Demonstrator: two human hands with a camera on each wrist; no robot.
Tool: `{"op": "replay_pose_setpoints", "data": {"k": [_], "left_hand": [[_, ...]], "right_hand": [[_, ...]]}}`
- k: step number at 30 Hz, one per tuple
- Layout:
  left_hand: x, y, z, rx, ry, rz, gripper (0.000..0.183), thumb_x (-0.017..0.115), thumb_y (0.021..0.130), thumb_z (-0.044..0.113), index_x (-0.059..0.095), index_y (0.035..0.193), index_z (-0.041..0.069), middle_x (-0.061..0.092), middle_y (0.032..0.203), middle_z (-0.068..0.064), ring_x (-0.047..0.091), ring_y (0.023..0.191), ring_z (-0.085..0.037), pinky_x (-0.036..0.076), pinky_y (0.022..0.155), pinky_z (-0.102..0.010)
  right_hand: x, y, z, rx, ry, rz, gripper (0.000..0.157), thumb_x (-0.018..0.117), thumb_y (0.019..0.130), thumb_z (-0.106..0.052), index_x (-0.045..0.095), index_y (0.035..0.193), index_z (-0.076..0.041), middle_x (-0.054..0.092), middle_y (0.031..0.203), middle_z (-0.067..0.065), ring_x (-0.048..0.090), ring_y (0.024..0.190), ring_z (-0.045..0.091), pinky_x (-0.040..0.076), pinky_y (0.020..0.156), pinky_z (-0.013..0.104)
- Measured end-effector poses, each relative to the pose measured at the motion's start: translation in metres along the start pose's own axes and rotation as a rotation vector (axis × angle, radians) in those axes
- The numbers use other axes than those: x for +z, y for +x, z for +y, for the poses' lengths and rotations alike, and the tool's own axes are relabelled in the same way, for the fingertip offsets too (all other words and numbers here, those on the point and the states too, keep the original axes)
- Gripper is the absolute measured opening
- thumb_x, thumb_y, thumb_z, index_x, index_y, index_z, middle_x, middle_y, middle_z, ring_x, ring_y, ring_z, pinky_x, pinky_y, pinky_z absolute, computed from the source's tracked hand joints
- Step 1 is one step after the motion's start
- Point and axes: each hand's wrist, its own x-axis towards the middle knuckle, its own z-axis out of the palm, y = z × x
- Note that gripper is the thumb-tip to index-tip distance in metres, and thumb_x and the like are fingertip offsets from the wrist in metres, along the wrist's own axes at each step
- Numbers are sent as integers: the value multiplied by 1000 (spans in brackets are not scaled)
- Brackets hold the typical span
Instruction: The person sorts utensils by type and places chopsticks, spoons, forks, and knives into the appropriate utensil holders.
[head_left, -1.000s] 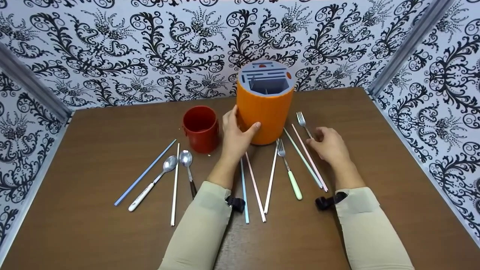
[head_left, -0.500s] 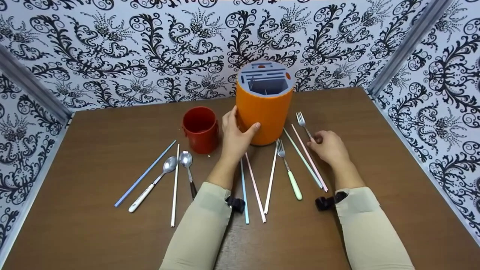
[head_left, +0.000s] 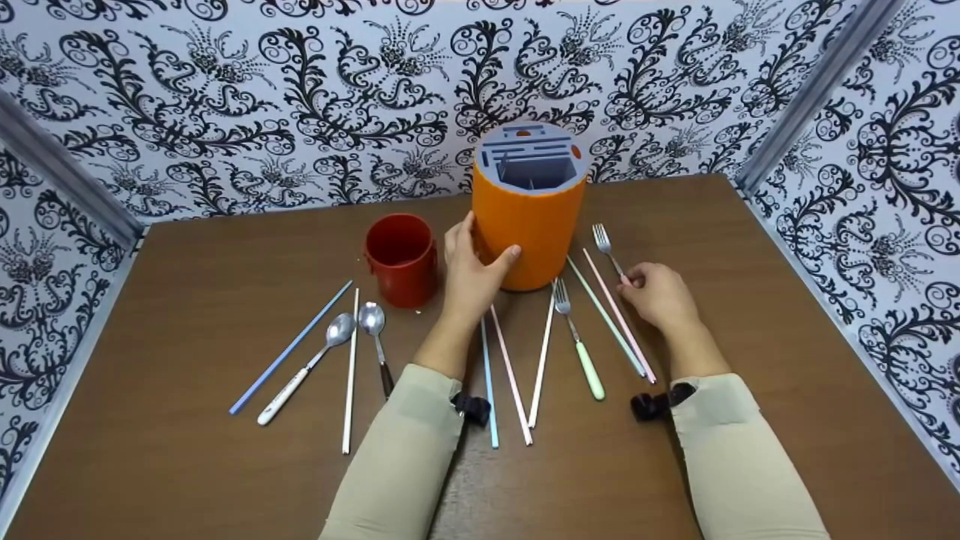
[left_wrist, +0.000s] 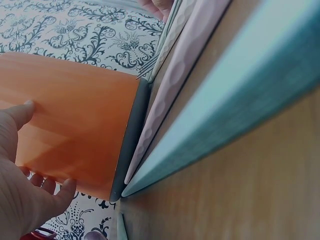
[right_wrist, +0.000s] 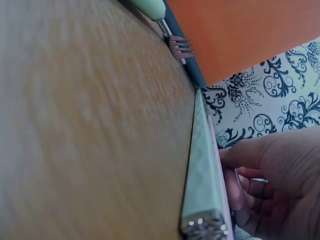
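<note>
My left hand (head_left: 472, 270) grips the side of an orange cylindrical utensil holder (head_left: 529, 225) with a grey slotted top; thumb and fingers curl round its wall (left_wrist: 75, 120). To its right, my right hand (head_left: 660, 296) pinches the pink handle of a fork (head_left: 604, 241), whose tines point away toward the back wall. Most of that handle is hidden behind the fingers. Just left of this hand lie a pink chopstick (head_left: 619, 315) and a pale green chopstick (head_left: 606, 316). A second fork (head_left: 589, 367), with a light green handle, lies in front of the holder.
A red cup (head_left: 403, 262) stands left of the holder. Two spoons (head_left: 340, 328), a blue chopstick (head_left: 289, 349) and a white chopstick (head_left: 351, 375) lie before it. More chopsticks (head_left: 512, 375) lie between my arms. Patterned walls (head_left: 337, 97) enclose the brown table (head_left: 187, 300) at back and sides.
My right hand's fingertips have closed on the pink-handled fork, and its pink handle end now shows at them. My left hand has stayed on the utensil holder.
</note>
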Motion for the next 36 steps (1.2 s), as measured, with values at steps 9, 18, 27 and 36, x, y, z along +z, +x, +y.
{"op": "replay_pose_setpoints", "data": {"k": [9, 18, 27, 36], "left_hand": [[1, 0, -1, 26, 0, 14, 87, 85, 87, 23, 38, 158, 4, 41, 151, -17, 43, 141, -30, 39, 122, -35], [1, 0, 0, 18, 3, 17, 87, 85, 87, 24, 39, 158, 5, 42, 151, -17, 44, 141, -30, 40, 121, -35], [1, 0, -1, 20, 9, 17, 87, 85, 87, 24, 39, 158, 5, 41, 152, -17, 43, 142, -30, 38, 123, -35], [-1, 0, 0, 11, 2, -1, 87, 83, 89, 27, 36, 160, 7, 38, 154, -15, 39, 144, -28, 37, 123, -34]], "right_hand": [[1, 0, 2, 8, -10, -3, 31, 63, 98, -21, 71, 119, 1, 71, 108, 18, 65, 101, 34, 51, 89, 51], [2, 0, 3, 11, -12, 22, 28, 64, 96, -21, 72, 113, 0, 71, 101, 15, 65, 94, 32, 51, 84, 47], [2, 0, 4, 24, -5, 28, 30, 63, 95, -22, 72, 113, 1, 71, 102, 15, 65, 95, 33, 51, 85, 49], [0, 1, 4, 18, 15, 32, 29, 61, 97, -23, 71, 110, 1, 68, 97, 13, 62, 89, 29, 48, 79, 38]]}}
